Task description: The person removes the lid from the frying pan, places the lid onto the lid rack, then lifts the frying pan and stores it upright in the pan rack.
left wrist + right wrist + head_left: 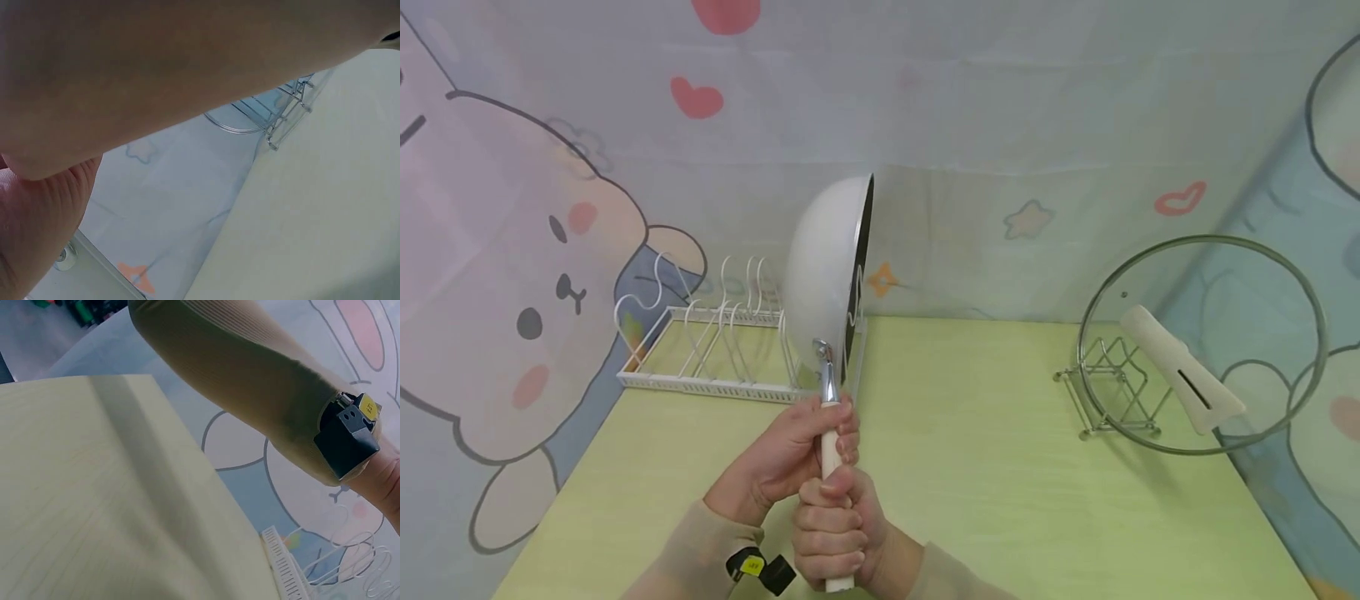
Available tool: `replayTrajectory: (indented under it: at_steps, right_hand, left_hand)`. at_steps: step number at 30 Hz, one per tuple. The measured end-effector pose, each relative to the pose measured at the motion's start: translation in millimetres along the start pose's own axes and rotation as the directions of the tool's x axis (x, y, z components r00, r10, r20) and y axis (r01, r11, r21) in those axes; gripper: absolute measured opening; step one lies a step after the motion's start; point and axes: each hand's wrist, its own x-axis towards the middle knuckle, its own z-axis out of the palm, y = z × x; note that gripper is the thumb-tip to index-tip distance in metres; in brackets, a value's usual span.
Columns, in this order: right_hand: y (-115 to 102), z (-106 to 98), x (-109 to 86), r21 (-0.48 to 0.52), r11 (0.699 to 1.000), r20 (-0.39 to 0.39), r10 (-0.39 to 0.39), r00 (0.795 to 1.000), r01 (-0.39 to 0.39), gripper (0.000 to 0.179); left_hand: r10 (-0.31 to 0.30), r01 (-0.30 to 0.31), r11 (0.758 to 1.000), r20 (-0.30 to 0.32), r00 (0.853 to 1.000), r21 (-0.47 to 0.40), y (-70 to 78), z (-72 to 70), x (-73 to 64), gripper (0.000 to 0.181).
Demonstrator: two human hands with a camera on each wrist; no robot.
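A white frying pan [820,267] with a dark inside stands on its edge at the right end of a white wire rack [715,387], its open side facing right. Its cream handle [830,450] points toward the person. My left hand [797,442] grips the handle near the metal neck, thumb along the top. Below it, my right hand [842,529] wraps its fingers round the handle's lower end. In the left wrist view, part of the pan [81,275] shows beside the hand. The pan's lower edge is hidden behind the handle and hands.
At the right, a glass lid [1311,350] with a cream handle [1180,367] leans upright in a small metal stand [1105,392]. All stand on a pale green table [985,467]. A printed cloth [962,125] hangs behind. The white rack's left slots hold nothing.
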Motion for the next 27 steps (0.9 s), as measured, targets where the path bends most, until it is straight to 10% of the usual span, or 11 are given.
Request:
replayTrajectory:
  at_steps: [27]
  right_hand:
    - [7.7,-11.1,-11.0,0.054,0.998,-0.039,-0.023,0.999,0.025,0.047]
  left_hand:
    - [-0.014,0.013,1.000,-0.012,1.000,-0.015,-16.0,-13.0,-0.3,0.015]
